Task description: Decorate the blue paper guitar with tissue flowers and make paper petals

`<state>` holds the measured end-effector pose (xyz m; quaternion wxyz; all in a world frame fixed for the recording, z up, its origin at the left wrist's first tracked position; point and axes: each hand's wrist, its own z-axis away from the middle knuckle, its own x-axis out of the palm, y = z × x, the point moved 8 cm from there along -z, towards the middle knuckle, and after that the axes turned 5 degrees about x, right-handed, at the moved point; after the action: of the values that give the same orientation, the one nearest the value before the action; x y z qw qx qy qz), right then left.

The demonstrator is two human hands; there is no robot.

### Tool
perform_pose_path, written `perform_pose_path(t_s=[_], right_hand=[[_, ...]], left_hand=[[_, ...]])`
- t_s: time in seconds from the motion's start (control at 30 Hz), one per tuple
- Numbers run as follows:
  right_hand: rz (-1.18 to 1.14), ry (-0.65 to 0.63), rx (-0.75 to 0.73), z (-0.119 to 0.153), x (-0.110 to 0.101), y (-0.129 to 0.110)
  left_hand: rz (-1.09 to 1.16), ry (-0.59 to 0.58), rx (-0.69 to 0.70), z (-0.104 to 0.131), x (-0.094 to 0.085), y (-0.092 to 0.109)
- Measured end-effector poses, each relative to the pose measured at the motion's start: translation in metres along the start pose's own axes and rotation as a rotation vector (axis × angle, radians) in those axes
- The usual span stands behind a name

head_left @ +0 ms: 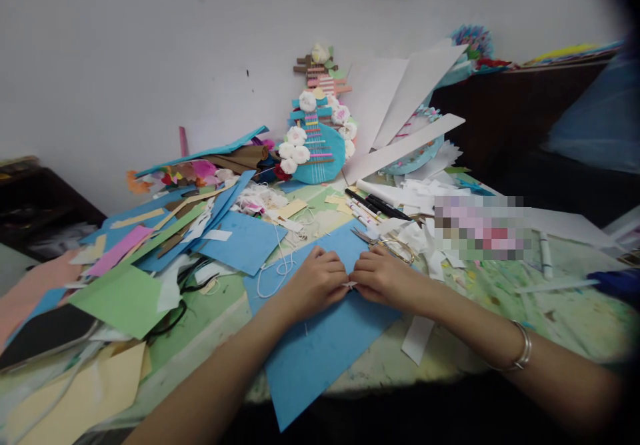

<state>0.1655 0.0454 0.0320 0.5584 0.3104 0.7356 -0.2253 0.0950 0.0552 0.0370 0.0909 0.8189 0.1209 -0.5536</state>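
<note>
My left hand (320,278) and my right hand (383,275) meet fingertip to fingertip above a blue sheet of paper (320,358). Both are closed in a pinch, with a small white piece (351,285) showing between them. Whether it is paper or string I cannot tell, and my fingers hide most of it. White string (280,268) curls on the table to the left of my left hand. Just beyond my right hand lie scissors (400,250) with gold-coloured handles, partly covered by that hand.
Coloured paper, including a green sheet (120,298), is heaped on the left. Black markers (380,206) and white paper scraps (425,241) lie beyond my right hand. A blue paper guitar with white flowers (325,151) leans against the wall. White boards (410,145) stand beside it.
</note>
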Motion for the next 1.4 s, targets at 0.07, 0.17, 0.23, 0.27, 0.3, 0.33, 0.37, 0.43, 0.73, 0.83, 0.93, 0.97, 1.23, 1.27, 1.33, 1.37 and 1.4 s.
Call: perform_pose_path(t_s=[0.07, 0.17, 0.23, 0.27, 0.3, 0.33, 0.37, 0.43, 0.73, 0.83, 0.93, 0.97, 1.23, 1.27, 1.33, 1.37, 1.4], right_hand=[[-0.064, -0.022, -0.033, 0.0, -0.003, -0.003], [-0.124, -0.026, -0.069, 0.0, -0.009, -0.007], [-0.15, -0.023, -0.091, 0.0, -0.012, -0.01], [-0.161, -0.022, -0.099, 0.001, -0.013, -0.011], [-0.166, -0.02, -0.104, 0.001, -0.013, -0.012], [-0.167, -0.012, -0.1, 0.002, -0.013, -0.011], [-0.165, 0.003, -0.086, 0.002, -0.013, -0.009], [-0.164, 0.035, -0.034, 0.004, -0.013, -0.002], [-0.334, -0.025, 0.116, 0.005, -0.006, 0.017], [-0.39, -0.03, 0.165, 0.005, -0.005, 0.019], [-0.453, -0.038, 0.173, 0.004, -0.004, 0.018], [-0.47, -0.042, 0.166, 0.003, -0.004, 0.017], [-0.495, -0.003, 0.239, 0.001, 0.003, 0.02], [-0.5, 0.014, 0.263, 0.0, 0.004, 0.021], [-0.509, 0.048, 0.285, 0.0, 0.006, 0.022], [-0.507, 0.061, 0.282, 0.0, 0.007, 0.022], [-0.501, 0.073, 0.274, 0.0, 0.007, 0.022]], left_hand=[[0.047, -0.004, 0.004, -0.001, 0.0, 0.003], [0.108, 0.006, 0.001, -0.003, -0.003, 0.007], [0.133, 0.018, -0.004, -0.004, -0.004, 0.009], [0.142, 0.024, -0.006, -0.004, -0.005, 0.009], [0.151, 0.028, -0.009, -0.003, -0.005, 0.008], [0.16, 0.036, -0.016, -0.003, -0.005, 0.007], [0.165, 0.053, -0.028, -0.002, -0.005, 0.004], [0.156, 0.098, -0.064, 0.002, -0.007, -0.004], [0.079, 0.074, -0.269, 0.008, -0.014, -0.032], [0.134, 0.003, -0.258, 0.008, -0.01, -0.028], [0.172, -0.044, -0.231, 0.007, -0.004, -0.022], [0.178, -0.053, -0.229, 0.006, -0.002, -0.021], [0.179, -0.045, -0.296, 0.004, 0.002, -0.019], [0.178, -0.048, -0.306, 0.005, 0.003, -0.02], [0.168, -0.059, -0.33, 0.005, 0.004, -0.02], [0.162, -0.067, -0.344, 0.005, 0.005, -0.02], [0.158, -0.075, -0.356, 0.005, 0.005, -0.02]])
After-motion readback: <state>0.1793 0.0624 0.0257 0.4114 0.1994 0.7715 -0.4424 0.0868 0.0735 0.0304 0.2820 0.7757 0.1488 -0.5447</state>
